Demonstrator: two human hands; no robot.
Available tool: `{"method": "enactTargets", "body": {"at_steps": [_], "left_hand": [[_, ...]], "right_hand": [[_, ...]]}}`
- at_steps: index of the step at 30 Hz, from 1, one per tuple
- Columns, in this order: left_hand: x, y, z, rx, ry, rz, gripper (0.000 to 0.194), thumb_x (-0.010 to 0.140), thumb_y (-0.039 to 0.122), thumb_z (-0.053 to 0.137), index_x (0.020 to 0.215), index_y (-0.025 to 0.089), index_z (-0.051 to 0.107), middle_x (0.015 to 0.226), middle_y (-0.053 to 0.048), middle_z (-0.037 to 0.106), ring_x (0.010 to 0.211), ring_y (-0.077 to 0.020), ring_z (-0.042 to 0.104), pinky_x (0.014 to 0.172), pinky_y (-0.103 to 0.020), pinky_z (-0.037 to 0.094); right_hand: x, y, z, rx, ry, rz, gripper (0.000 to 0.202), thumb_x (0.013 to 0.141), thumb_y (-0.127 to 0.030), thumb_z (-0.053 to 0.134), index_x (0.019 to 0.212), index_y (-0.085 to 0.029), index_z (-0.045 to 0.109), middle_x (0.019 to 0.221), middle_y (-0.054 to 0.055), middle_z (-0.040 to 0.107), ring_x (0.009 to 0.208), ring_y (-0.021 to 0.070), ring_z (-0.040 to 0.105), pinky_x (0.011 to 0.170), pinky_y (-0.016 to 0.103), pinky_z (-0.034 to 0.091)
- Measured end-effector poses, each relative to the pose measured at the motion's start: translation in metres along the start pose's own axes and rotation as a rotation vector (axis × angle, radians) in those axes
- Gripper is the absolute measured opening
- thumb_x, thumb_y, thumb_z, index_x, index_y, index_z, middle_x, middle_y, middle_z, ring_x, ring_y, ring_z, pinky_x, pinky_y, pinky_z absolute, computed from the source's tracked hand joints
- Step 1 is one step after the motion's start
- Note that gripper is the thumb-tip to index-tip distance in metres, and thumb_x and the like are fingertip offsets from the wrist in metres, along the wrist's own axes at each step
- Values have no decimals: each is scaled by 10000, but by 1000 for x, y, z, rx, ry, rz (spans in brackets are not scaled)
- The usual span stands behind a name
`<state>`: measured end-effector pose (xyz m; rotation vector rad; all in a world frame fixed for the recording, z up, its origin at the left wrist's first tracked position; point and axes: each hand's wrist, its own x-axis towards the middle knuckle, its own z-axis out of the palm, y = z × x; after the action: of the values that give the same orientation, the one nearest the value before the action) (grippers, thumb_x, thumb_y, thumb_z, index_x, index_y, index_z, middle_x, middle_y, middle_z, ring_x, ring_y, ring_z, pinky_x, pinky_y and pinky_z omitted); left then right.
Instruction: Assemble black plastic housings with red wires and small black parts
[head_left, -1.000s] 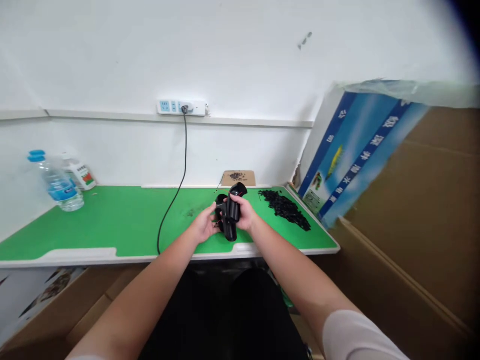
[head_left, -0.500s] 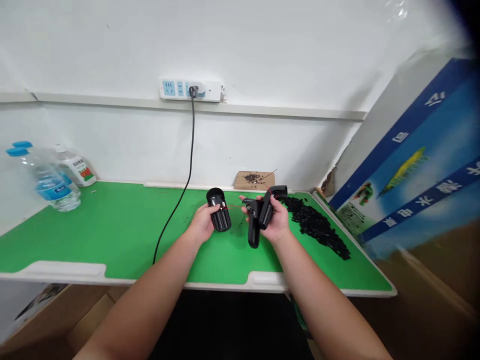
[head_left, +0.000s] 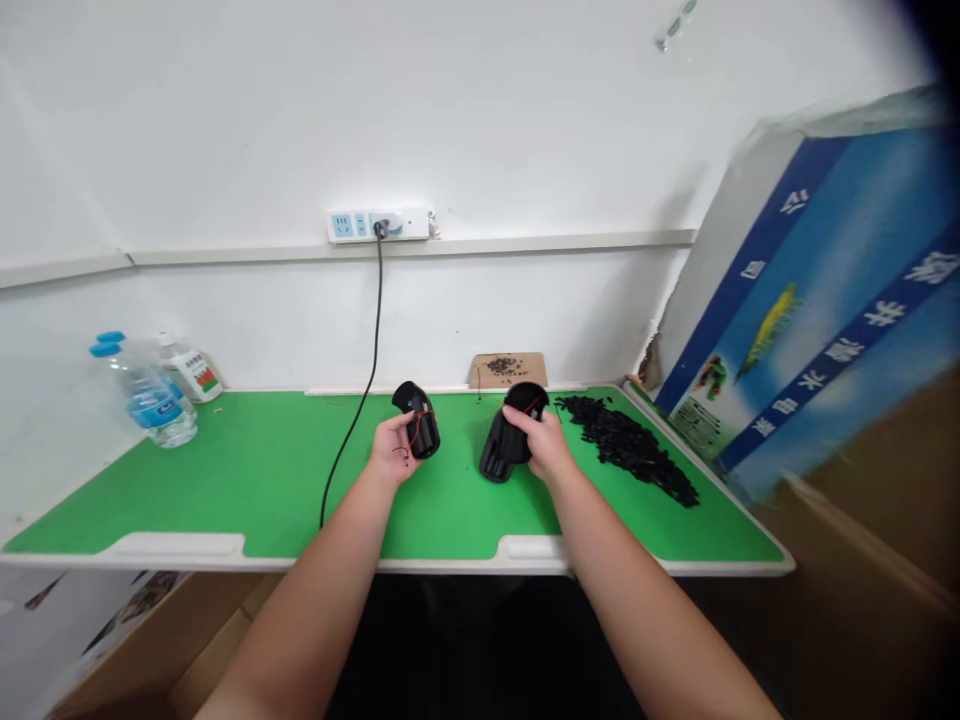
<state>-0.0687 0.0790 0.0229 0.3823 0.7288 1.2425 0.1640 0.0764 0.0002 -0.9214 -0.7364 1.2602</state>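
The left hand (head_left: 394,453) has its fingers closed round a curved black housing (head_left: 426,436); the right hand (head_left: 546,442) grips a pair of black housings (head_left: 495,466), overlapping. All three look unclosed as far as shows (red wire (head_left: 415,432) hangs loose; inner fittings can't be told). From the right hand, a heap of black pieces (head_left: 630,452) sits at three o'clock, cardboard (head_left: 537,372) at eleven. The cable (head_left: 367,390), nearest obstacle, passes the left hand at ten.
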Motion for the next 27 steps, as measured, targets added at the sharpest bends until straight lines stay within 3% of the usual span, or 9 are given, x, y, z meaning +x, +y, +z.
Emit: {"method": "enactTargets", "body": {"at_steps": [8, 14, 21, 27], "left_hand": [[11, 8, -5, -56, 24, 94, 194, 788, 106, 503, 913, 88, 651, 704, -104, 722, 636, -196, 714, 602, -280, 590], [18, 16, -8, -85, 57, 136, 181, 789, 74, 494, 893, 96, 641, 684, -86, 714, 618, -194, 710, 595, -286, 599], [19, 21, -8, -98, 69, 147, 199, 777, 80, 500, 909, 100, 648, 701, -83, 717, 626, -185, 707, 602, -279, 606], [14, 23, -4, -137, 86, 184, 178, 791, 91, 495, 875, 110, 651, 691, -67, 715, 626, -177, 702, 601, -279, 597]], "right_hand": [[6, 11, 23, -295, -147, 118, 295, 624, -351, 775, 799, -151, 645, 638, 16, 663, 575, 155, 616, 567, 274, 499], [20, -2, 51, -709, -234, 127, 211, 617, -272, 765, 768, -150, 681, 664, 15, 677, 619, 168, 629, 573, 262, 483], [30, -25, 76, -1186, -283, 58, 282, 557, -323, 797, 757, -162, 680, 824, 64, 725, 811, 269, 676, 688, 324, 515], [21, -22, 100, -1419, -276, -37, 297, 556, -187, 774, 836, -120, 700, 1076, 205, 697, 1046, 403, 626, 871, 472, 493]]}}
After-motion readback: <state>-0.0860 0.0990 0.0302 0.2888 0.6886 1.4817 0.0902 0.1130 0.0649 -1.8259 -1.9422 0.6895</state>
